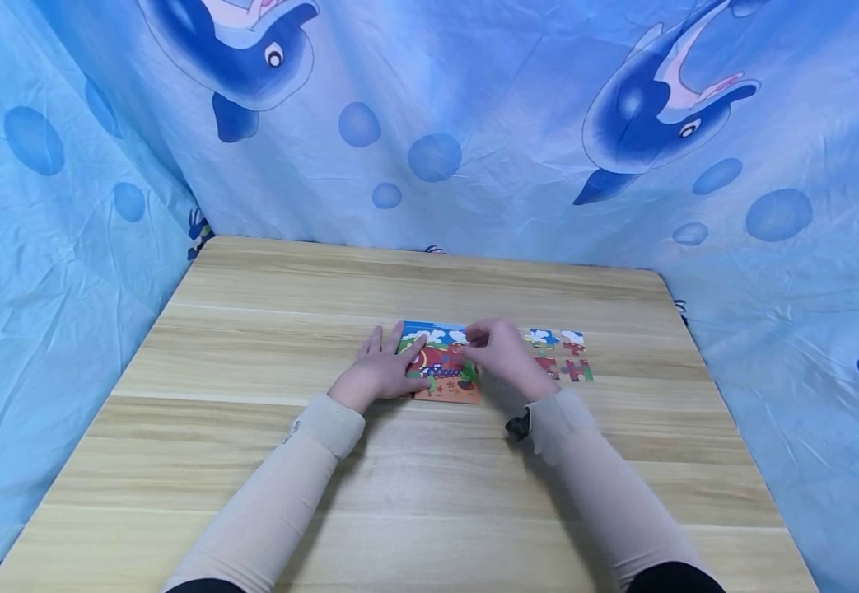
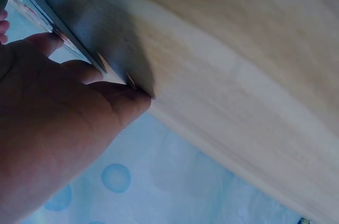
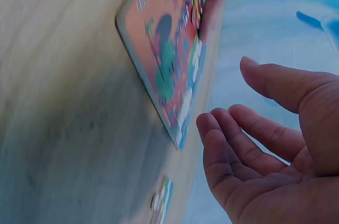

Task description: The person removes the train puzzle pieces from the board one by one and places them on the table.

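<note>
A jigsaw puzzle (image 1: 450, 394) with a bright picture of red, green, blue and orange lies on the table in its board. My left hand (image 1: 373, 375) rests at the puzzle's left side with fingers spread and the thumb over the picture. In the left wrist view, its fingertips touch the board's edge (image 2: 63, 28). Above the puzzle's right side is my right hand (image 1: 505, 356), its fingers loosely bent. The right wrist view has the thumb (image 3: 265, 78) apart from the fingers, with nothing between them. That hand covers part of the picture in the head view.
Several loose puzzle pieces (image 1: 576, 370) lie to the right of the board, partly behind my right wrist. The wooden table (image 1: 429, 511) is bordered at the back and sides by a blue dolphin-print curtain (image 1: 503, 99).
</note>
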`<state>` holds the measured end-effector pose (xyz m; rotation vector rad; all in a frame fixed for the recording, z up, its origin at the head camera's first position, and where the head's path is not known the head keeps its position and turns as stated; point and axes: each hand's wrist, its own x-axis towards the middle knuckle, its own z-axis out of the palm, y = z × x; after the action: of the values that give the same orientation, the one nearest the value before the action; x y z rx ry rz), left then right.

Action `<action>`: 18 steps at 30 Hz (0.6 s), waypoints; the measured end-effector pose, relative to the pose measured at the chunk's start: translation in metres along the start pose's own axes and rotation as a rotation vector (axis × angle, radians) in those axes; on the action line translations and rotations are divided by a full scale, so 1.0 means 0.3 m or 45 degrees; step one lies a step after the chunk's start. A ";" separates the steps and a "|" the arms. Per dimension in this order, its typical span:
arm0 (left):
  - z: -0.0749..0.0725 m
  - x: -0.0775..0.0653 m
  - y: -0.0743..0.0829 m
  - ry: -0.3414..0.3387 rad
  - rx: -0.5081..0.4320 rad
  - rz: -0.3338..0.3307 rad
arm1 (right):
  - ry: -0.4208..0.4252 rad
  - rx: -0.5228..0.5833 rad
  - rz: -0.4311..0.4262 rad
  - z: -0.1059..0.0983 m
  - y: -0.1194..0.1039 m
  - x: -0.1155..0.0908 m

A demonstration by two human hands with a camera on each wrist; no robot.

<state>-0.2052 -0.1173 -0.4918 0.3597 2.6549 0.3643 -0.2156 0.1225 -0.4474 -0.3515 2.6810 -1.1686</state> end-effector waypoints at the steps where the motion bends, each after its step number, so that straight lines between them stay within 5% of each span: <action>1: 0.000 0.000 0.000 0.001 0.001 0.004 | -0.005 -0.005 0.008 0.007 -0.005 0.000; 11: -0.007 -0.005 0.002 -0.004 0.001 0.013 | -0.127 0.016 -0.013 0.066 -0.032 0.026; 18: -0.061 -0.052 0.015 0.011 -0.063 0.065 | -0.175 -0.113 -0.042 0.108 -0.053 0.053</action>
<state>-0.1989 -0.1214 -0.4684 0.4119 2.6439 0.4478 -0.2197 0.0848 -0.4585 -0.4741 2.6215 -0.9972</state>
